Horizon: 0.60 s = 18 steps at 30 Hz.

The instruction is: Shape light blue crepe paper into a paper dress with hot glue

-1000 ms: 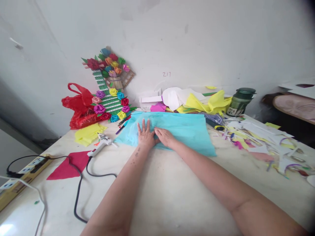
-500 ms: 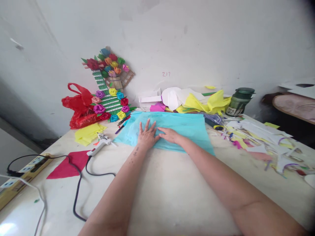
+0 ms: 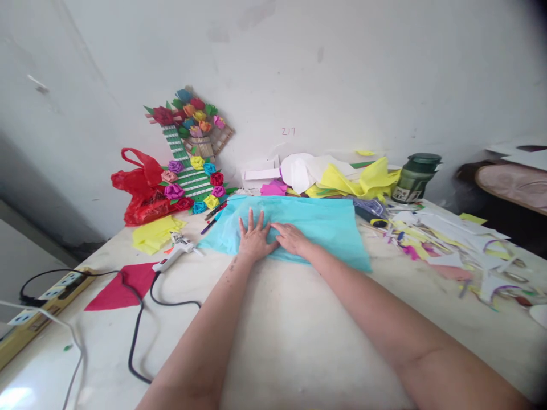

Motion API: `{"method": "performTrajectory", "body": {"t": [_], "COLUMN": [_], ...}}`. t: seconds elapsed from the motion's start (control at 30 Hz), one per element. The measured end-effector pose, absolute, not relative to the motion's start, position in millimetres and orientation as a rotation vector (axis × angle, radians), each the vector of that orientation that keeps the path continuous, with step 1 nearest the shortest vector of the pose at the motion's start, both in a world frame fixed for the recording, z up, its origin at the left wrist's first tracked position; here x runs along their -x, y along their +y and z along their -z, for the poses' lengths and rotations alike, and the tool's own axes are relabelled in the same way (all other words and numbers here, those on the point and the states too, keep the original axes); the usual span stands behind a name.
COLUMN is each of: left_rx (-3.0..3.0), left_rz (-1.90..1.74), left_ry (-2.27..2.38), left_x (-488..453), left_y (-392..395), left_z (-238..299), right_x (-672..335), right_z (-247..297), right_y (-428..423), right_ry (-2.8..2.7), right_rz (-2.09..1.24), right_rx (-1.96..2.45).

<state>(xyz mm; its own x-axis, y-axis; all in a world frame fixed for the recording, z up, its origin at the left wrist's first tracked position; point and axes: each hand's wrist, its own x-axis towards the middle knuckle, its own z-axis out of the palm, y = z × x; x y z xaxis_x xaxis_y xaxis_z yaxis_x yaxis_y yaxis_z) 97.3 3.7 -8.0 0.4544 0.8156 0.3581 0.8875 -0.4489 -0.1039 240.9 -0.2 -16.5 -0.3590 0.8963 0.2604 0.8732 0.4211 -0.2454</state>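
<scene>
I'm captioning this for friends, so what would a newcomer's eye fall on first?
Probably the bright turquoise sheet in the middle of the table, with the left hand and right hand on it. Next, likely the colorful flower craft at the back left, beside the red bag.

Hands bare, left hand (image 3: 255, 239) and right hand (image 3: 292, 238); left forearm (image 3: 205, 339) and right forearm (image 3: 363, 307) uncovered as far as visible. Small dark markings (image 3: 231, 269) clustered just elbow-side of the left wrist (image 3: 244, 259), illegible. Faint crease (image 3: 421, 359) across the right arm, well right of that wrist.
</scene>
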Motion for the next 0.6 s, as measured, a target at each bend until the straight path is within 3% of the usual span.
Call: {"method": "performTrajectory", "body": {"t": [0.6], "left_rx": [2.643], "left_rz": [0.187], "left_ry": [-1.634], "left_x": [-87], "left_y": [20], "left_z": [-8], "right_x": [-229], "right_z": [19], "right_y": [-10], "right_ry": [-2.318], "right_rz": [0.161], "right_rx": [1.503]}}
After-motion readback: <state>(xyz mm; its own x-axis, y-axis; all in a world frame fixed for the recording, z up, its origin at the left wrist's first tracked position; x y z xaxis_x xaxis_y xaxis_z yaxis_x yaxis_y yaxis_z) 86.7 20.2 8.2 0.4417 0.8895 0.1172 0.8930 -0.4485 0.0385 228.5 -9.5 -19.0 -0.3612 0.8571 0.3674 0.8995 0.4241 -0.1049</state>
